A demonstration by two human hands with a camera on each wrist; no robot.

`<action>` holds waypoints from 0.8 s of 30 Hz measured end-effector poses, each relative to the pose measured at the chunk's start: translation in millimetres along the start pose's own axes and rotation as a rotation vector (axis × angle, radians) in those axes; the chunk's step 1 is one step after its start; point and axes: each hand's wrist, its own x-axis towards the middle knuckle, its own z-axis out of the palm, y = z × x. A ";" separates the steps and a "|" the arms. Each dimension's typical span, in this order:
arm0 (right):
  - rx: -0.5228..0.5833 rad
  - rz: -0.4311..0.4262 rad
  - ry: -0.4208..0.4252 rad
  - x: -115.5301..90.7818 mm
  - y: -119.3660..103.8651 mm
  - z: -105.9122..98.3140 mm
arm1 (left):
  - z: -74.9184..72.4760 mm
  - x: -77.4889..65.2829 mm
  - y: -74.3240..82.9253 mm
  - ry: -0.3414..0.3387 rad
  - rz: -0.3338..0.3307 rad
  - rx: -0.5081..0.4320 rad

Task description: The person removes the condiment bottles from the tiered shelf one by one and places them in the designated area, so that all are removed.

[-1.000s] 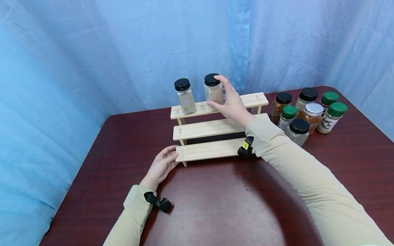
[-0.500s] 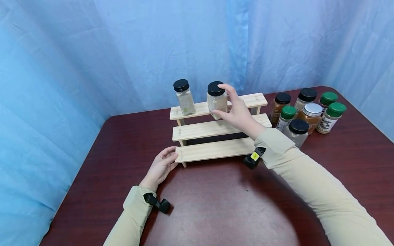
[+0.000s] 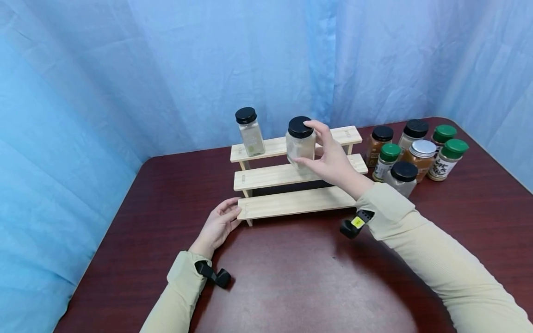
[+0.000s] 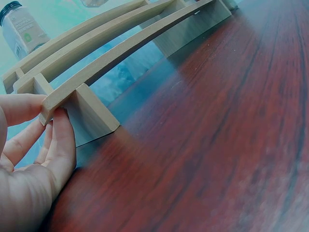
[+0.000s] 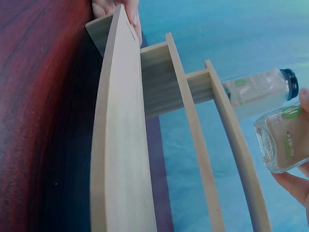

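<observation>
My right hand grips a square glass spice jar with a black lid, thumb low on its side and a finger at the lid. In the right wrist view the jar hangs apart from the shelves, its base towards them. A three-step wooden rack stands on the table. At its left end, my left hand pinches the lowest shelf, thumb on top and fingers beneath, as the left wrist view shows. A similar black-lidded jar stands upright on the left of the top shelf.
Right of the rack several spice jars crowd together: green-lidded ones, a silver-lidded one and black-lidded ones. Blue curtains hang behind the dark red table.
My right hand has drawn the jar to the right and lower in the head view, nearer to me and farther from the standing jar. The left hand has stayed on the shelf end.
</observation>
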 end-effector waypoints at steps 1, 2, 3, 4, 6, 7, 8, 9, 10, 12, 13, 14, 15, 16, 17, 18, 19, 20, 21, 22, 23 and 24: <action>-0.001 0.005 -0.001 -2.1 -1.5 -0.9 | 0.1 0.1 0.1 -0.001 0.000 0.003; -0.005 0.012 0.000 -4.6 -3.2 -1.9 | 0.2 0.2 0.1 -0.002 0.000 0.006; -0.004 0.016 0.000 -7.2 -4.5 -2.7 | 0.2 0.4 0.2 -0.001 0.001 0.008; -0.015 0.023 0.002 -10.0 -5.9 -3.6 | 0.3 0.4 0.4 -0.001 0.002 0.010; -0.037 0.037 0.004 -15.5 -8.1 -5.3 | 0.3 0.5 0.7 -0.003 0.002 0.014; -0.045 0.043 0.005 -18.2 -8.8 -6.1 | 0.4 0.5 0.8 -0.003 0.001 0.016; -0.046 0.049 0.005 -20.9 -9.3 -6.8 | 0.4 0.5 0.9 -0.004 0.001 0.016; -0.039 0.054 0.003 -23.4 -9.7 -7.5 | 0.4 0.3 1.1 -0.005 0.000 0.017; -0.038 0.060 0.001 -25.9 -9.9 -8.2 | 0.5 0.2 1.2 -0.005 0.000 0.017; -0.034 0.055 0.001 -30.4 -9.4 -9.3 | 0.6 -0.1 1.5 -0.004 -0.002 0.018; -0.031 0.048 0.001 -32.6 -8.9 -9.8 | 0.6 -0.2 1.6 -0.004 -0.003 0.018; -0.029 0.039 -0.001 -34.7 -8.3 -10.3 | 0.6 -0.4 1.7 -0.001 -0.003 0.018; -0.033 0.025 -0.002 -37.0 -7.8 -10.6 | 0.7 -0.5 1.9 0.000 -0.004 0.022; -0.038 0.011 -0.002 -39.1 -7.0 -11.0 | 0.7 -0.6 2.0 0.000 -0.005 0.024; -0.043 -0.001 -0.004 -41.4 -6.2 -11.4 | 0.7 -0.6 2.1 0.000 -0.006 0.024; -0.046 -0.012 -0.007 -43.9 -6.0 -11.9 | 0.7 -0.7 2.1 0.001 -0.007 0.024; -0.048 -0.023 -0.012 -46.2 -5.4 -12.3 | 0.6 -0.6 2.1 0.001 -0.007 0.026; -0.046 -0.033 -0.016 -48.7 -4.9 -12.9 | 0.5 -0.5 2.0 0.001 -0.007 0.026; -0.048 -0.041 -0.019 -51.1 -4.6 -13.4 | 0.5 -0.4 1.9 -0.001 -0.008 0.027; -0.050 -0.048 -0.022 -53.3 -4.3 -14.0 | 0.6 -0.2 1.6 -0.002 -0.007 0.022; -0.057 -0.057 -0.023 -55.6 -4.0 -14.6 | 0.5 0.0 1.4 -0.001 -0.006 0.020; -0.064 -0.064 -0.023 -57.8 -4.0 -15.3 | 0.6 0.0 1.3 -0.001 -0.007 0.021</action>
